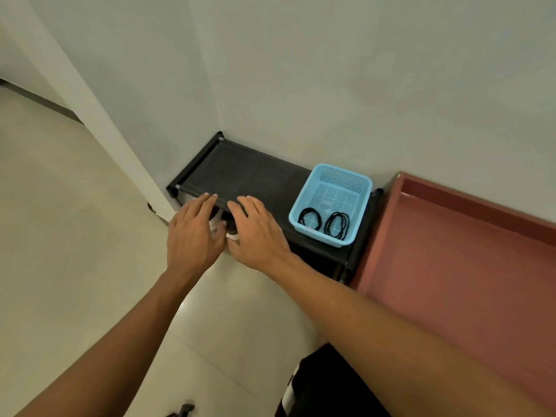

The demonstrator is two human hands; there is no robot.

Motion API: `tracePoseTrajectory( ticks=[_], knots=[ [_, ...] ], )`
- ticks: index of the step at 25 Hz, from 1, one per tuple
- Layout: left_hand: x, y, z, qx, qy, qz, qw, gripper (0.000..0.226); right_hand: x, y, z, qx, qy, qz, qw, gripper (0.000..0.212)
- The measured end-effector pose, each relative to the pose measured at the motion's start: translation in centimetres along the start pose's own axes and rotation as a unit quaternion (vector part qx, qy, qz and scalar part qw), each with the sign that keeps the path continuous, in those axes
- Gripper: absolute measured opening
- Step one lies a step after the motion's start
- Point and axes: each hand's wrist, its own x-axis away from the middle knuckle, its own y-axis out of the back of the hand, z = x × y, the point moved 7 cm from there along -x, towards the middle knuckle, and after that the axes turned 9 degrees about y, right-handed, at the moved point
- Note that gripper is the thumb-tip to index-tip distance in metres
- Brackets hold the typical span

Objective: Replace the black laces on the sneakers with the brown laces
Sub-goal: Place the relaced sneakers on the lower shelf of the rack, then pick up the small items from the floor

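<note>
1. Sneakers (221,224), black-and-white and mostly hidden, sit under the front edge of the black fabric-topped shoe rack (255,170), between both hands.
2. Left hand (192,233) and right hand (258,233) reach in, fingers straight, loosely spread, gripping nothing.
3. Probably light and soft-sided; take each by its heel.
4. Two dark coiled laces (338,225) lie in the light-blue plastic basket (304,191) at 3 o'clock.

Looking like home entryway: low black shoe rack (249,173) sitting in corner against plain pale wall (331,70), blue plastic basket (302,197) resting on top, glossy cream floor tiles (75,236) running past white door frame (99,115), reddish-brown furniture (451,251) standing just beside rack.
</note>
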Motion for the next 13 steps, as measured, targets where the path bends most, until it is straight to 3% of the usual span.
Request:
tracePoseTrajectory(
  ticks=[13],
  knots=[
    [9.4, 17.3, -21.0, 0.093, -0.155, -0.041, 0.983, 0.072, 15.6, 28.1, -0.8, 0.087, -0.087, -0.167, 0.978, 0.074]
  ],
)
